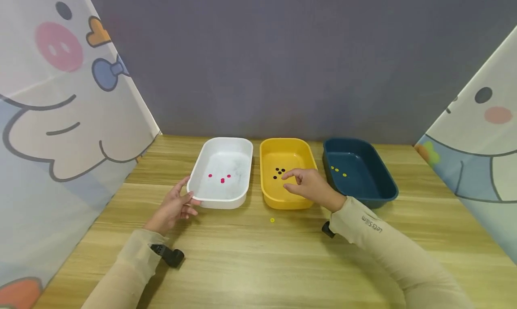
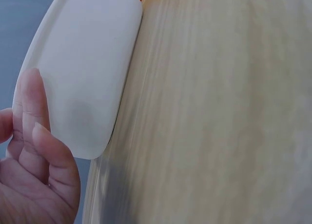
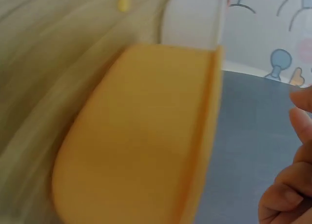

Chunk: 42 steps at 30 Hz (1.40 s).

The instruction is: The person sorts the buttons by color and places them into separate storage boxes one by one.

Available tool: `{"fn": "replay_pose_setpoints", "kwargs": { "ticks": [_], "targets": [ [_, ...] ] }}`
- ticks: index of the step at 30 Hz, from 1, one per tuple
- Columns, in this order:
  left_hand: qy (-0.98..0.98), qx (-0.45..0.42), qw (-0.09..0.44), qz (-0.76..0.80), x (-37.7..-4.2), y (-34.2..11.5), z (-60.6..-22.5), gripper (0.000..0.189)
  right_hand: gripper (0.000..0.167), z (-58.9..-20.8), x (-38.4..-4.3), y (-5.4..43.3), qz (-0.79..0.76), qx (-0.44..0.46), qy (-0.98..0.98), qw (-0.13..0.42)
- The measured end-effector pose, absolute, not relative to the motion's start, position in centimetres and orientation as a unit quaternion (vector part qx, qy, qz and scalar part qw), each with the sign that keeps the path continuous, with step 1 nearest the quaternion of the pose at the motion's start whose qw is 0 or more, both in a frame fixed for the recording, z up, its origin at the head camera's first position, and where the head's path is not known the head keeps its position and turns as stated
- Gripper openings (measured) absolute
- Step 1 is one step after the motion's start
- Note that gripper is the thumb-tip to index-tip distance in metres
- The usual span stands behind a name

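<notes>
My left hand (image 1: 171, 208) holds the near left corner of a white tray (image 1: 220, 204), thumb at the rim and fingers against the outer wall (image 2: 87, 72). Several red buttons (image 1: 229, 176) lie in that tray. Over the near right part of a yellow tray (image 1: 282, 203) hovers my right hand (image 1: 308, 185). Its thumb and forefinger stand apart, nothing visible between them, and the other fingers are curled. Several black buttons (image 1: 275, 177) lie in the yellow tray. A single yellow button (image 1: 272, 220) is on the table in front of it.
At the right stands a dark blue tray (image 1: 369, 178) with 3 yellow buttons (image 1: 337, 170) near its left side. All the trays sit on a wood-grain table (image 1: 242, 264). A grey panel (image 1: 258, 66) rises behind, with cartoon-printed sheets (image 1: 76, 134) at the sides.
</notes>
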<state>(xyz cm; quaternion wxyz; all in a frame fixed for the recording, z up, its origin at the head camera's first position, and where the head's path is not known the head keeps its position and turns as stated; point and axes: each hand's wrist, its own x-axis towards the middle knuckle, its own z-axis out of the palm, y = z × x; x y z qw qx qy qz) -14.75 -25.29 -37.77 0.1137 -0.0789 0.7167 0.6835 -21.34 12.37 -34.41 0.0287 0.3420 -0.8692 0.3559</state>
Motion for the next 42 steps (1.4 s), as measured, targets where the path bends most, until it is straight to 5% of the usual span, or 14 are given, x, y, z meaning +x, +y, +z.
{"fn": "replay_pose_setpoints", "kwargs": {
  "ticks": [8, 17, 38, 42],
  "targets": [
    [0.715, -0.080, 0.104, 0.687, -14.6, -25.5, -37.1, 0.062, 0.018, -35.5, -20.0, 11.9, 0.285, 0.426, -0.857, 0.048],
    [0.713, -0.076, 0.106, 0.689, -14.7, -25.6, -36.9, 0.062, 0.016, -37.0, -19.5, 11.3, 0.288, 0.507, -0.809, -0.072],
    [0.711, -0.067, 0.119, 0.690, -15.2, -25.1, -37.4, 0.062, 0.013, -38.8, -17.6, 8.5, 0.186, 0.389, -0.901, -0.039],
    [0.711, -0.070, 0.117, 0.690, -14.9, -25.1, -37.3, 0.063, 0.027, -38.7, -17.2, 8.1, 0.176, 0.380, -0.907, -0.037]
  ]
}}
